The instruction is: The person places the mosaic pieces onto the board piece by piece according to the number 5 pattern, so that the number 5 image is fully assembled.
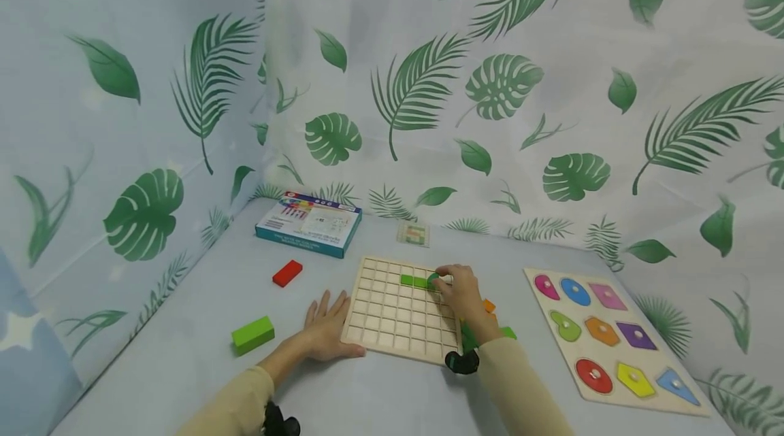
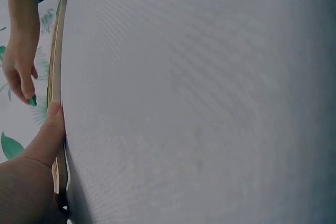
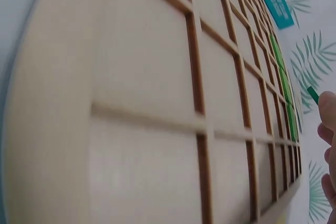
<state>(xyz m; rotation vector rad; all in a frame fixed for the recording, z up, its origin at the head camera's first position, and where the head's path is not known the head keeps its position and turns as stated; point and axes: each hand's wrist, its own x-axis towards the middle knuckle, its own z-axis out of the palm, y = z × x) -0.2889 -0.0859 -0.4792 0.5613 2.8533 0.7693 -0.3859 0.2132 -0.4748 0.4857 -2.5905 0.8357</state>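
My right hand point(image 1: 461, 292) pinches a small dark green tile point(image 3: 313, 94) between thumb and fingers, above the far right part of a square wooden grid board point(image 1: 392, 317). Right beside it, a short row of bright green squares point(image 1: 413, 281) lies in the board's cells. My left hand point(image 1: 327, 328) rests at the board's near left corner with its fingers spread straight along the side. In the left wrist view, the thumb point(image 2: 48, 135) presses against the board's edge. Most of the board's cells show bare wood.
Left of the board lie a green block point(image 1: 253, 335) and a red block point(image 1: 287, 273). A flat box point(image 1: 309, 224) and a small patterned card point(image 1: 414, 233) lie behind. Green and orange pieces point(image 1: 488, 305) sit by my right wrist. Further right is a shape puzzle board point(image 1: 576, 347).
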